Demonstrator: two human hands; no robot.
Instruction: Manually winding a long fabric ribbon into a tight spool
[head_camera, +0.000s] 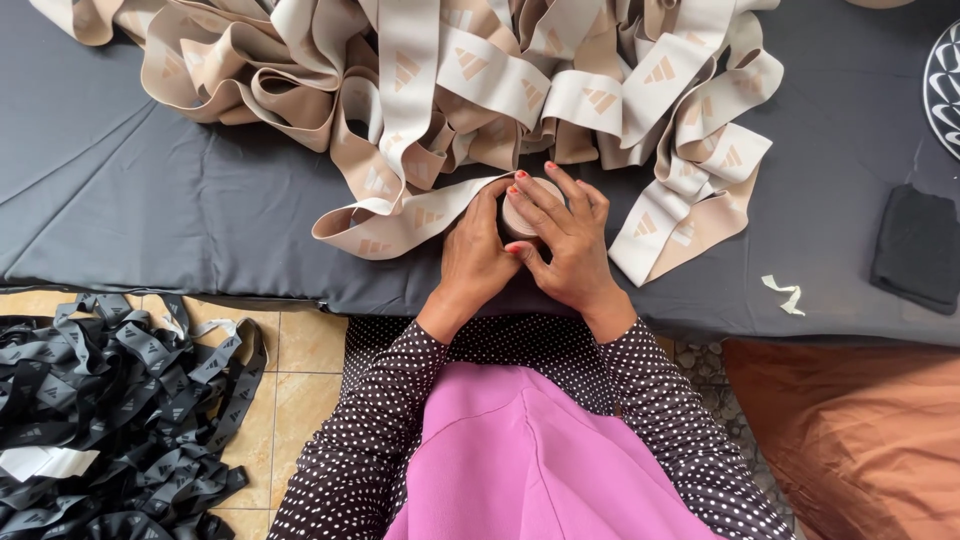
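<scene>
Nearest us, our left hand (478, 255) and right hand (568, 245) close together around a small beige roll of band (522, 212), just inside the bench (180, 215) front edge. The loose band tail (400, 220) curves left from it. Bare grey cloth lies open either side; beyond, the heaped band pile (470, 80) crowds the far side.

The person wears a dark blouse sprinkled with small white polka dots, its long sleeves (385, 420) ending at the wrists, over a bright pink garment (520, 460), and red polish marks the fingernails (513, 189).
</scene>
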